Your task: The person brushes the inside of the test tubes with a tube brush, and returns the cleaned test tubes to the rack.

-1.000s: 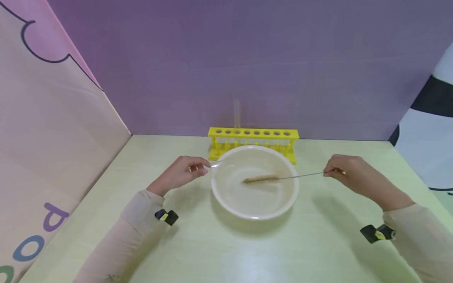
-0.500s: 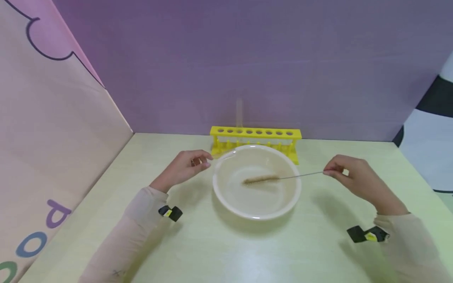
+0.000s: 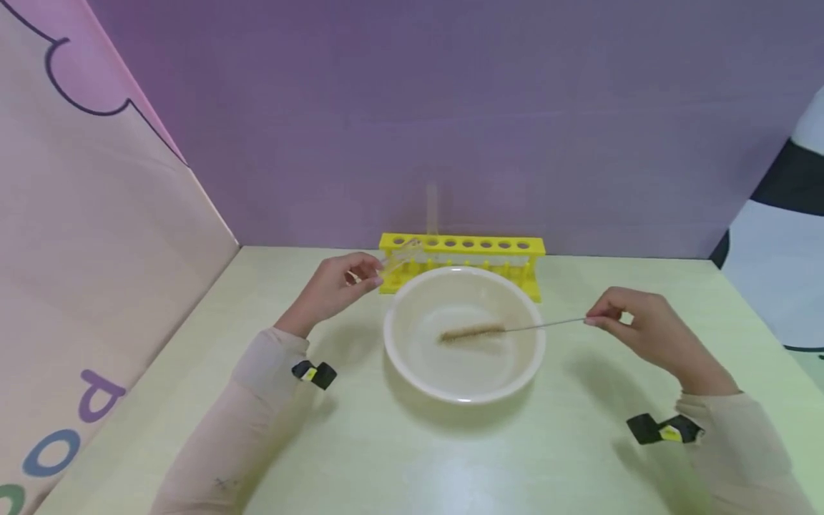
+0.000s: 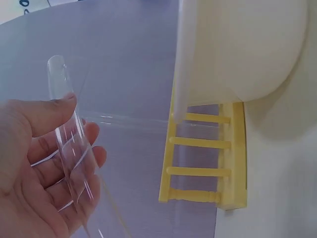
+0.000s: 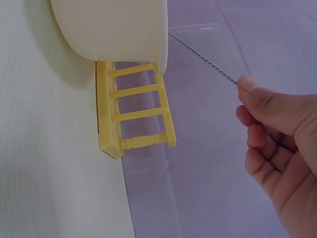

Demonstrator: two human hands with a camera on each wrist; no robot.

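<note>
My left hand (image 3: 337, 290) holds a clear test tube (image 4: 60, 79) between thumb and fingers. In the head view the tube's far part lies in front of the left end of a yellow test tube rack (image 3: 508, 247). Thumb and forefinger of my right hand (image 3: 646, 336) pinch the twisted wire handle (image 5: 203, 57) of a test tube brush. Its tan bristles (image 3: 473, 332) extend over the inside of a cream basin (image 3: 463, 398); whether they touch it I cannot tell. Brush and tube are apart.
Behind the basin, another clear tube (image 3: 432, 207) stands upright in the rack. The basin hides part of the rack's base. A purple backdrop (image 3: 515, 129) rises at the table's far edge, and a printed panel (image 3: 96, 236) borders the left side.
My left hand has moved forward, away from me, and the tube has swung from the basin's left rim up toward the rack. The right hand and brush have barely shifted.
</note>
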